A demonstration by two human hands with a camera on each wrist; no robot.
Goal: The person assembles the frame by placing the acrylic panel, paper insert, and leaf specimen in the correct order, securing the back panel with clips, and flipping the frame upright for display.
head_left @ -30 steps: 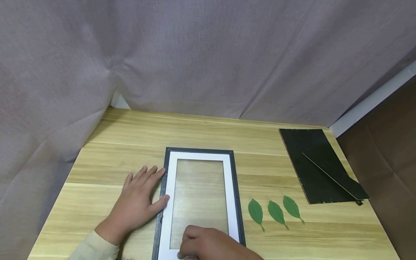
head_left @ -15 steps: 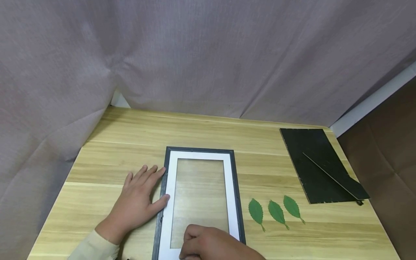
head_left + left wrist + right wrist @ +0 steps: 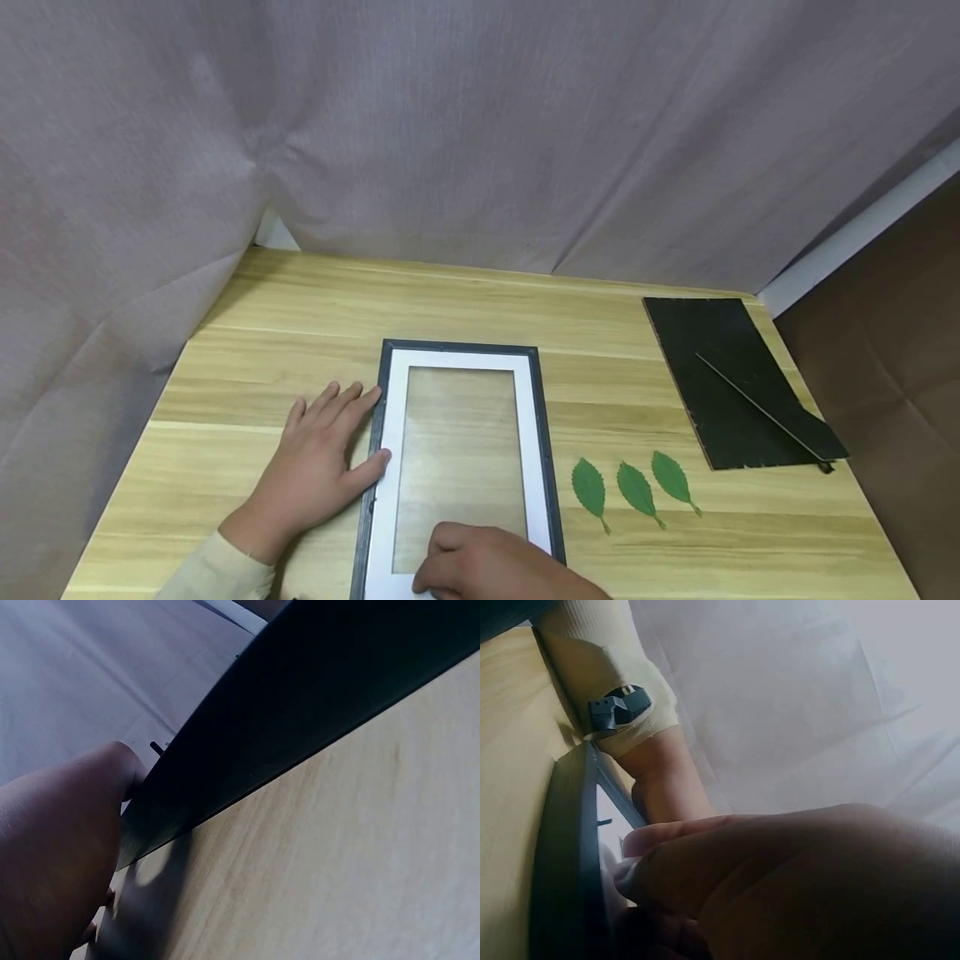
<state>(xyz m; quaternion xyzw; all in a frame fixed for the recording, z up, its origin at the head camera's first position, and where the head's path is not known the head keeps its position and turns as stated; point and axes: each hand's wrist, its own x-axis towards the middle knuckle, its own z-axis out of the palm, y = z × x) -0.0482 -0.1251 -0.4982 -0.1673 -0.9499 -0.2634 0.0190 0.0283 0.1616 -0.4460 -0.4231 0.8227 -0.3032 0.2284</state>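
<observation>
A picture frame (image 3: 551, 467) with a dark rim and white mat (image 3: 459, 361) lies on the wooden table, a see-through pane (image 3: 461, 450) filling the mat's window. My left hand (image 3: 315, 467) rests with straight fingers at the frame's left edge, its thumb over the rim; the left wrist view shows this hand (image 3: 60, 847) against the dark frame side. At the window's lower edge, my right hand (image 3: 487, 562) bends its fingers down onto the mat. In the right wrist view this hand's (image 3: 780, 870) thumb and index finger come close together; I cannot tell what they pinch.
Three green serrated leaves, a left one (image 3: 588, 487), a middle one (image 3: 637, 489) and a right one (image 3: 671, 477), lie right of the frame. A black backing board (image 3: 701, 333) with a stand leg (image 3: 787, 421) lies farther right. Grey cloth (image 3: 480, 133) hangs behind the table.
My right hand's fingertips have shifted very slightly on the lower mat. My left hand, the frame, the leaves and the black board stay in place.
</observation>
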